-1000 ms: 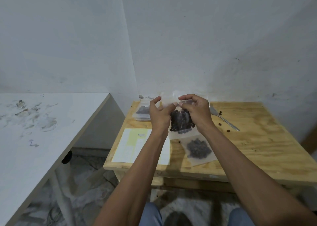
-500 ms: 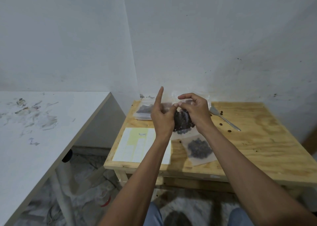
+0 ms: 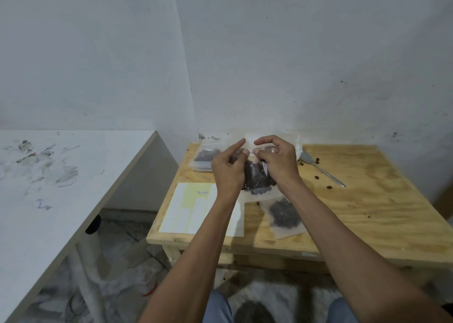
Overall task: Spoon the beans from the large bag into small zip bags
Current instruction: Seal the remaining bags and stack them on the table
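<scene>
A small clear zip bag (image 3: 257,178) half full of dark beans hangs above the wooden table (image 3: 367,214), held between both hands at its top edge. My left hand (image 3: 226,169) pinches the top with thumb and curled fingers, its index finger pointing up. My right hand (image 3: 275,162) pinches the same edge from the right. Another filled small bag (image 3: 284,214) lies flat on the table below. The large clear bag (image 3: 297,144) is mostly hidden behind my right hand. A metal spoon (image 3: 322,171) lies to the right.
A stack of small bags (image 3: 206,158), the top one holding beans, sits at the table's back left. A yellow-and-white label sheet (image 3: 193,207) lies front left. Loose beans (image 3: 317,160) are scattered near the spoon. A white table (image 3: 61,175) stands to the left.
My left index finger lifted off the bag's top and now points upward. Both hands still keep the bag, and the fingers have shifted along its top edge.
</scene>
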